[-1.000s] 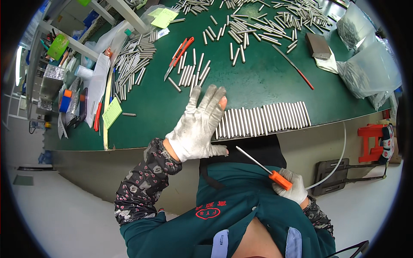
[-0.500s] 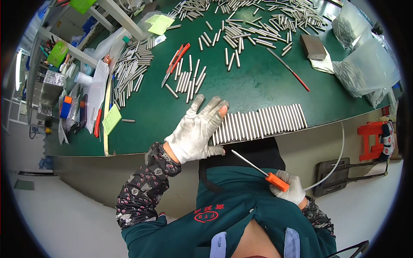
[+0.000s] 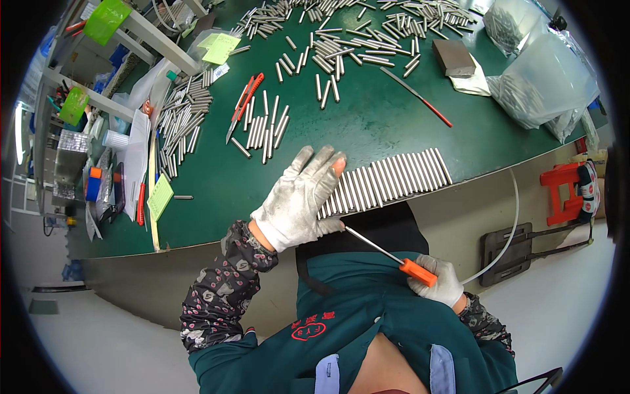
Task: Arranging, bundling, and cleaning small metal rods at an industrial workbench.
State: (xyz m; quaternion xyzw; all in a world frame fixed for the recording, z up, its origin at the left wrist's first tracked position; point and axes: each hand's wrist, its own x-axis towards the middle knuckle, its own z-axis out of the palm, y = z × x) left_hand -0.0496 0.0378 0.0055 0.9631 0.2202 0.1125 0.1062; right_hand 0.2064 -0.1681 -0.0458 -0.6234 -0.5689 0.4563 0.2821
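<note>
A row of steel pins (image 3: 394, 177) lies side by side along the near edge of the green table. My left hand (image 3: 295, 200), in a white glove with one fingertip uncovered, rests flat at the row's left end. Its fingers are stretched out and the thumb points right along the table edge, so some pins may be hidden beneath it. My gloved right hand (image 3: 441, 282) is closed round the orange handle of a screwdriver (image 3: 418, 272), in front of my body below the table edge. The screwdriver's metal shaft slants up left, its tip close to my left thumb.
Loose steel pins (image 3: 266, 128) lie beside a red utility knife (image 3: 244, 105). More pins are piled at the left and far side. A red-handled file (image 3: 420, 98), a brown block (image 3: 454, 59) and plastic bags (image 3: 541, 85) are to the right. Papers (image 3: 134, 154) lie left.
The screwdriver's tip has come closer to my left thumb. The table and its contents have shifted left in view, while my left hand stays flat at the row's end.
</note>
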